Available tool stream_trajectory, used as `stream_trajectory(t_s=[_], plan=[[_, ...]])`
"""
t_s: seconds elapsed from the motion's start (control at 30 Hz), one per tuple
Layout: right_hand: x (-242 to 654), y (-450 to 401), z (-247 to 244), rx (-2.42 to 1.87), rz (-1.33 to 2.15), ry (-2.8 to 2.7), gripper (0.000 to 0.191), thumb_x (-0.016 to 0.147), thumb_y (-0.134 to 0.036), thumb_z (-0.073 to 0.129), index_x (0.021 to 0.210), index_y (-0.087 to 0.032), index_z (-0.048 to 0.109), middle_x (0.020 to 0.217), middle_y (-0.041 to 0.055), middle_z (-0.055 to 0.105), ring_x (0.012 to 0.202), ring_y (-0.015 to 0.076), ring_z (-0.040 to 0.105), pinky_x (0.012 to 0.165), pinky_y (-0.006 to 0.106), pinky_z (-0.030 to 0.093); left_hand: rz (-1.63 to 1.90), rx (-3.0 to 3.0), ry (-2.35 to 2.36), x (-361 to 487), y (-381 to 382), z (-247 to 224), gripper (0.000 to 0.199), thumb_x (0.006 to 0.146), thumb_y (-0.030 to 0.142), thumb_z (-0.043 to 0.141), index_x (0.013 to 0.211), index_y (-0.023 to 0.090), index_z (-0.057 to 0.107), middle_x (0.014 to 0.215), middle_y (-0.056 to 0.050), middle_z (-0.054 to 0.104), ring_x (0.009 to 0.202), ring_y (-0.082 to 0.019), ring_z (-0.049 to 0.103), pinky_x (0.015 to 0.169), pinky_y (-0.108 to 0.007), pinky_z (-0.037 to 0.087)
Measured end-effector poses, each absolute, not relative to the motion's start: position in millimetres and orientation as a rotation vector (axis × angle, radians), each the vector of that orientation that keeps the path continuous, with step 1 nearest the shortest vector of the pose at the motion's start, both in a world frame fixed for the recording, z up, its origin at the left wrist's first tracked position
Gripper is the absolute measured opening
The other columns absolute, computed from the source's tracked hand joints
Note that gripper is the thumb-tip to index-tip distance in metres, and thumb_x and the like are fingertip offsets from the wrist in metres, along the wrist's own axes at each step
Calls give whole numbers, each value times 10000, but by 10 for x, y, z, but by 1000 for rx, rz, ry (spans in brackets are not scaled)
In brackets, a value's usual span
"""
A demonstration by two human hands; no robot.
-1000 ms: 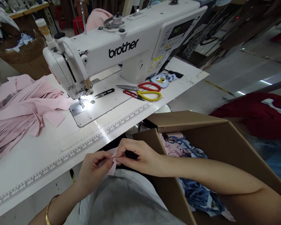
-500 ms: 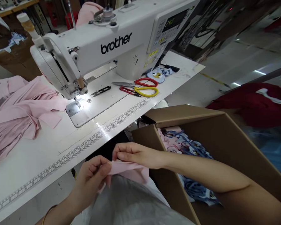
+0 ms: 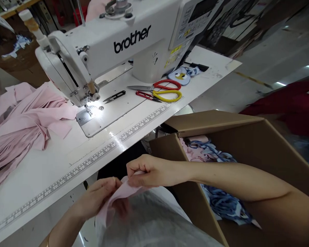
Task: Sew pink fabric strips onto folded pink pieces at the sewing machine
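Observation:
A strip of pink fabric (image 3: 110, 202) hangs between my two hands over a grey-white cloth (image 3: 149, 223) on my lap. My left hand (image 3: 101, 195) grips the strip near its middle, some of its fingers blurred beneath. Closed in a pinch, my right hand (image 3: 146, 173) holds the upper end. Both hands are just in front of the table edge, below the white sewing machine (image 3: 98, 51), whose lamp lights the needle plate (image 3: 89, 118). Stacked pink pieces (image 3: 23, 127) lie left of the needle.
Black snips (image 3: 114, 97), red snips (image 3: 148, 96) and red-and-yellow scissors (image 3: 167, 90) lie on the white table (image 3: 54, 164). Behind them is a blue eyed piece (image 3: 179, 76). An open cardboard box (image 3: 247, 137) at right holds blue and pink pieces (image 3: 221, 204), under my right forearm.
The pink strip has swung from pointing right to hanging down at the left. My right hand now pinches its upper end. The view has shifted slightly.

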State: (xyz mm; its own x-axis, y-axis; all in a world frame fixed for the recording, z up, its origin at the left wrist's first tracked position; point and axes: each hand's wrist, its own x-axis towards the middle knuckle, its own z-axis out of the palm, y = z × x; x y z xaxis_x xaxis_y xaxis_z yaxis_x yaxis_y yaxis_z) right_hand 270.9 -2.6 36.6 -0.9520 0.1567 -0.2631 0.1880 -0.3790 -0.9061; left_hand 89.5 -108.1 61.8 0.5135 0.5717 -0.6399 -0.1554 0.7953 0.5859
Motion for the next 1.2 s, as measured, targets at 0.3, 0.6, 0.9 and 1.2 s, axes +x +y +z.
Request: stream_trajectory(t_s=[0.3, 0.6, 0.9, 1.2], plan=[[2784, -102, 532, 617, -2356, 2424, 103, 859, -229, 488, 804, -144, 473, 615, -22, 553, 517, 54, 481, 472, 154, 380, 653, 869, 1464, 1103, -1012, 710, 191, 734, 336, 619, 645, 169, 589, 537, 17, 559, 488, -88, 450, 449, -187, 335], [2804, -82, 477, 617, -2291, 2693, 171, 819, -239, 565, 697, -139, 501, 645, -8, 539, 544, 56, 471, 501, 159, 394, 808, 1111, 1648, 1096, -1070, 724, 132, 713, 264, 622, 622, 170, 607, 519, 17, 564, 461, -85, 464, 434, -173, 361], [2574, 30, 460, 667, -2422, 2545, 184, 797, -205, 546, 642, -152, 464, 680, 5, 536, 601, 82, 483, 549, 203, 394, 716, 1066, 1653, 807, -921, 833, 157, 782, 302, 562, 698, 180, 613, 592, 13, 608, 534, -107, 539, 485, -176, 416], [1604, 647, 38, 689, -1552, 3247, 109, 813, -61, 467, 776, -117, 554, 731, 25, 533, 610, 94, 473, 545, 200, 394, 266, 1820, 1814, -45, 299, 697, 161, 741, 107, 508, 690, 171, 648, 613, 15, 634, 562, -121, 561, 536, -204, 440]])
